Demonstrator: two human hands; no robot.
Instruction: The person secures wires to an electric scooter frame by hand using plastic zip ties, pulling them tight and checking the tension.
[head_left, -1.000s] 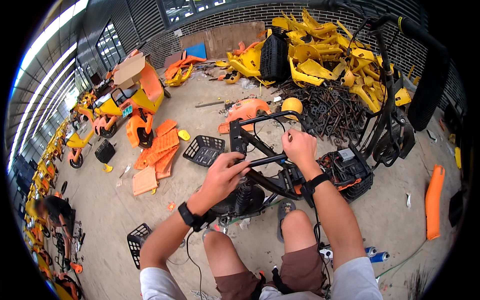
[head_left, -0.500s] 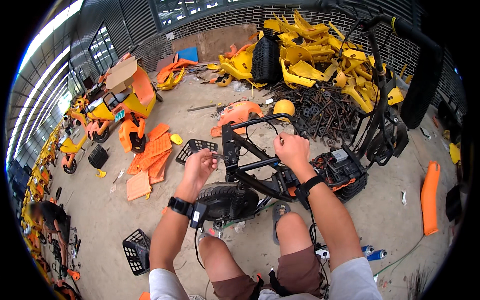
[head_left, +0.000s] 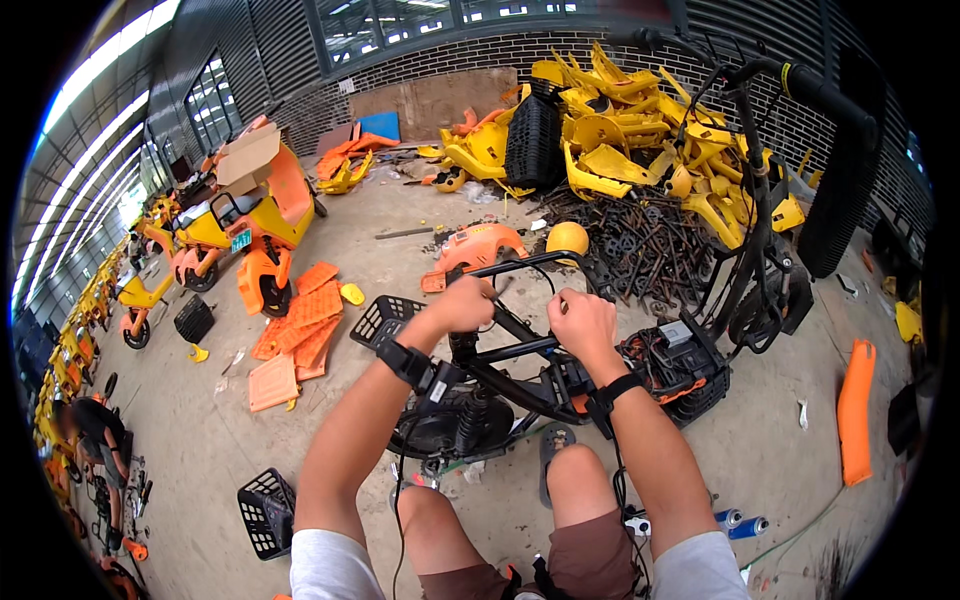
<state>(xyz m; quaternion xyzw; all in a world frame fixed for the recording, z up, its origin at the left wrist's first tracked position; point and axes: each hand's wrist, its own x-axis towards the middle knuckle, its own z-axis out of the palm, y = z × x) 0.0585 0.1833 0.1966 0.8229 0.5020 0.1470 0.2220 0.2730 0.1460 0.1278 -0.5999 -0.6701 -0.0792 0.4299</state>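
In front of me is a stripped electric scooter with a bare black frame (head_left: pixel 515 352). My left hand (head_left: pixel 466 304) is closed over the rear part of the frame. A thin dark piece sticks out beyond its fingers, too small to name. My right hand (head_left: pixel 582 322) is closed too, its fingers curled just above the frame's right tube; whatever they may hold is hidden. Below the left forearm is the rear wheel (head_left: pixel 450 425). Right of my right hand, the open battery bay (head_left: pixel 672 352) shows wires and a grey box.
Behind the scooter lie a yellow helmet (head_left: pixel 568 238), an orange fender (head_left: pixel 485 243), dark metal parts (head_left: pixel 645 240) and heaped yellow panels (head_left: pixel 610 130). Left are orange panels (head_left: pixel 305 320) and a black basket (head_left: pixel 266 512). Blue cans (head_left: pixel 745 526) and an orange strip (head_left: pixel 856 410) lie right.
My left hand has moved right and slightly up, from beside the frame's rear end to over it, and its fingers have closed further. My right hand stays close to the same place.
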